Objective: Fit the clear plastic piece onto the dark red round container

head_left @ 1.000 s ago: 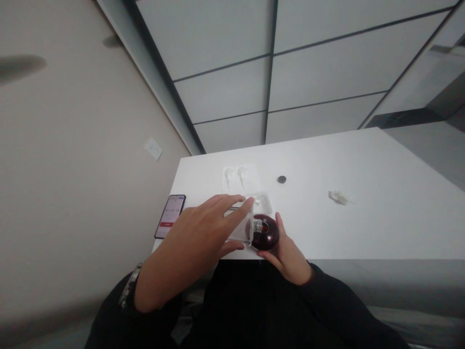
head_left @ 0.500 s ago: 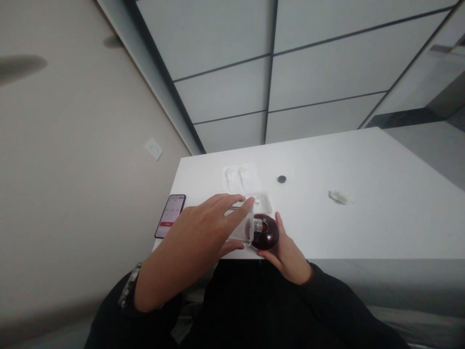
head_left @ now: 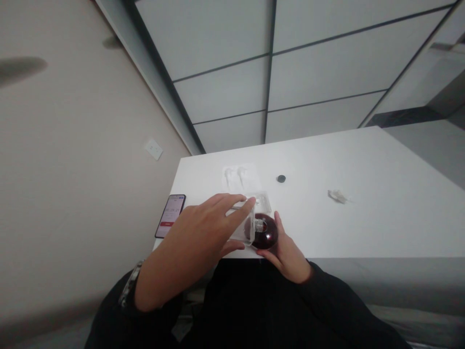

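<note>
Perfume bottle (head_left: pixel 266 232), round, dark red glass, was cradled in the right hand (head_left: pixel 286 257), thumb and fingers closed around its edge. Its metal neck (head_left: pixel 259 225) pointed toward the left hand (head_left: pixel 196 237). That hand lay palm down, fingers and thumb clamped on a clear square cap (head_left: pixel 241 228), which sat just beside the neck; whether the two touched could not be told.

Clear plastic tray (head_left: pixel 262 201), just beyond the left fingertips. Plastic packet (head_left: pixel 240 177) holding two small white items, further out from the same fingers. Black disc (head_left: pixel 281 178), beyond the right hand. Crumpled white scrap (head_left: pixel 337 195), well off to the right of that hand. Phone (head_left: pixel 170 216), lit, showing a red button, left of the left hand, lying near the edge of the white table (head_left: pixel 327 232).

Wristwatch (head_left: pixel 131 283) on the left wrist, black sleeves (head_left: pixel 327 295) on both arms. Beige wall (head_left: pixel 72 145) along the table's side, left of the left hand, with a white wall plate (head_left: pixel 153 149). Ceiling panels (head_left: pixel 225 92) in dark frames, far beyond both hands. Grey floor (head_left: pixel 417 320) below the table, right of the right hand.
</note>
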`<state>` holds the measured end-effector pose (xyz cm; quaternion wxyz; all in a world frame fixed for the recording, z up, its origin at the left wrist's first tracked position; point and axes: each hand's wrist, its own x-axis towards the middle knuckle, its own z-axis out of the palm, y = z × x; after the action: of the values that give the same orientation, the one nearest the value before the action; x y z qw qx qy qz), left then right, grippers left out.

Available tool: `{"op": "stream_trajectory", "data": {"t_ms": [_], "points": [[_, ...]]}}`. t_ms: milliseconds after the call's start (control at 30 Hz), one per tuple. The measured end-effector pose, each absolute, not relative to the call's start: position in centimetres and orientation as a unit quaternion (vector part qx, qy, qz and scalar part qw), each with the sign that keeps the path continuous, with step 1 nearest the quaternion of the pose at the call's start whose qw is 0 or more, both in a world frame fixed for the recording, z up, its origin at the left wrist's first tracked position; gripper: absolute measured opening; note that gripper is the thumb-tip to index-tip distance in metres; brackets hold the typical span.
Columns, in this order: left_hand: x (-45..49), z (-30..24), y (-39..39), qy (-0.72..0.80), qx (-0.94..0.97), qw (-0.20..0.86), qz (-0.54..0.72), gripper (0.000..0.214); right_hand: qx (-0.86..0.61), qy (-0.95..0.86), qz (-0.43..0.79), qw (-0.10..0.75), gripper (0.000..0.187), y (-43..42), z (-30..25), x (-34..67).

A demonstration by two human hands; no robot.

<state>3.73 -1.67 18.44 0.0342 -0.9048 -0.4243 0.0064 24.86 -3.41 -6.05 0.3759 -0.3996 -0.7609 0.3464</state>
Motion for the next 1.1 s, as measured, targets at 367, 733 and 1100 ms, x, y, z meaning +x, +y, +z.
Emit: {"op": "stream_trajectory", "data": {"t_ms": [367,733,1100], "points": [[4.0,18.6,-1.7,-0.432,-0.901,0.039,0.028,0.079,-0.398,-0.758,0.355,0.376,0.111,-3.4,-5.9,24.9],[4.8,19.0,-1.9,-0.449,-0.890,0.045,0.062,0.080,-0.392,-0.753,0.362,0.386,0.111,-3.4,-5.7,24.8],[6.0,19.6,-2.4,-0.474,-0.872,0.056,0.113,0.071,-0.398,-0.732,0.368,0.413,0.107,-3.4,-7.4,24.4]]}}
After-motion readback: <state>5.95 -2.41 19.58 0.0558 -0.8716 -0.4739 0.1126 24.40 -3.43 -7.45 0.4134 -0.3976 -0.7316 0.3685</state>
